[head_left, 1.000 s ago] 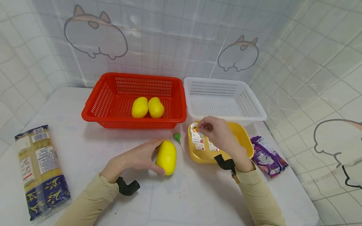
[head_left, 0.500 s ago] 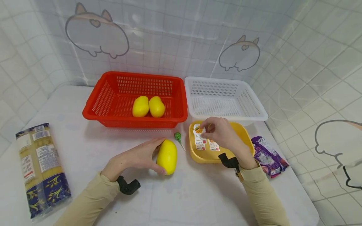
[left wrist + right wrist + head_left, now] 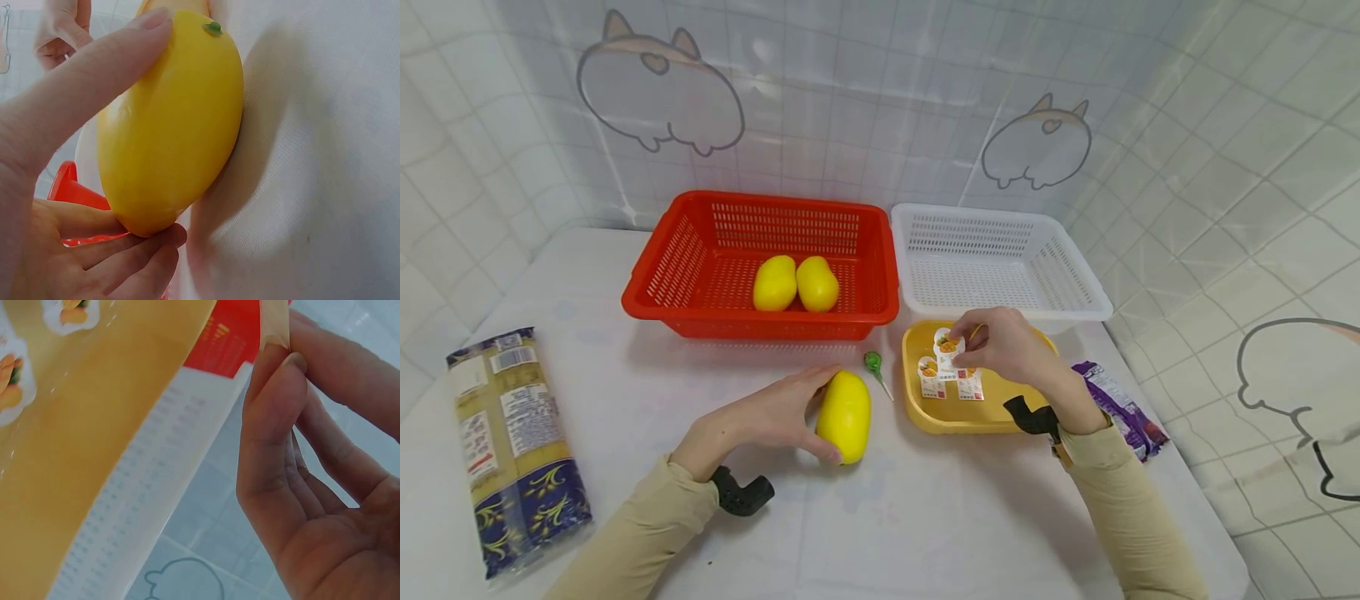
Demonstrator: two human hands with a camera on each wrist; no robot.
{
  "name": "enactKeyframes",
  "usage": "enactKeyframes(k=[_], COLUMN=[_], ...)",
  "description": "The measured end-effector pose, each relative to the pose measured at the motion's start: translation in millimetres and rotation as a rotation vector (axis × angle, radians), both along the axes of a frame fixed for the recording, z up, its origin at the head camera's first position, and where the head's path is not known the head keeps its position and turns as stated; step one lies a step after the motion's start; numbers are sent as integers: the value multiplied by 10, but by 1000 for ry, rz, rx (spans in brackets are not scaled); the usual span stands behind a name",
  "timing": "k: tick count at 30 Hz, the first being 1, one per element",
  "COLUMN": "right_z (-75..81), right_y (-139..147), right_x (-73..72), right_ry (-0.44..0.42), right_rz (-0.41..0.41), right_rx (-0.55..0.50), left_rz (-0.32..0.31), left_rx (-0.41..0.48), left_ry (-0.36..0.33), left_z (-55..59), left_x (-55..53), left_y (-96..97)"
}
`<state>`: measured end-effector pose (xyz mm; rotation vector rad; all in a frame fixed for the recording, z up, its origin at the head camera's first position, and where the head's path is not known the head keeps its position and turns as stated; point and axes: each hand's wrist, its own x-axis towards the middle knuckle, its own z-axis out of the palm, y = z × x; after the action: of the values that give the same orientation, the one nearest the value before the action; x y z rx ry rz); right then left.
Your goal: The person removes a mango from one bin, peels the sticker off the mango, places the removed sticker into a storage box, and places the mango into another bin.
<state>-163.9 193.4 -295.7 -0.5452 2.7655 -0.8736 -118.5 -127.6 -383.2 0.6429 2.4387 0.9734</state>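
A yellow mango (image 3: pixel 845 417) lies on the white tablecloth, and my left hand (image 3: pixel 760 414) holds it between thumb and fingers. In the left wrist view the mango (image 3: pixel 175 119) has a small green stem end. My right hand (image 3: pixel 1011 350) pinches a small white label (image 3: pixel 948 357) printed with a mango picture, above the yellow basin (image 3: pixel 958 423). More such labels (image 3: pixel 932 382) lie inside that basin, one partly covered by the held label. Seen from the right wrist, the thumb and index finger meet on the label (image 3: pixel 275 324), which shows almost edge-on.
Two yellow mangoes (image 3: pixel 775 285) sit in a red basket (image 3: pixel 760 327) at the back. Beside it stands a white basket (image 3: pixel 1000 218). A green lollipop (image 3: pixel 873 363) lies between mango and basin. A noodle packet (image 3: pixel 520 450) is at left, a purple packet (image 3: pixel 1123 408) at right.
My right hand has moved a little to the right with the label, uncovering more of the left label in the basin. The left hand and its mango have stayed in place.
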Motion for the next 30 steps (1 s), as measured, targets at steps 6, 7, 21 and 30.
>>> enactKeyframes(k=[6,7,21,30], right_z=[1,-4,-130,-174], right_y=[100,117,360,486], right_x=[-54,-62,-182,-225], right_ry=[-17,-23,-43,-89], right_rz=[-7,-13,-7,-11], right_rx=[41,48,84,135], left_rz=[-7,-8,-3,-2], left_rx=[-6,-7,-6,-9], left_ry=[3,5,5,11], left_z=[7,7,1,4], left_x=[-9,-9,-3,2], left_y=[4,5,-2,2])
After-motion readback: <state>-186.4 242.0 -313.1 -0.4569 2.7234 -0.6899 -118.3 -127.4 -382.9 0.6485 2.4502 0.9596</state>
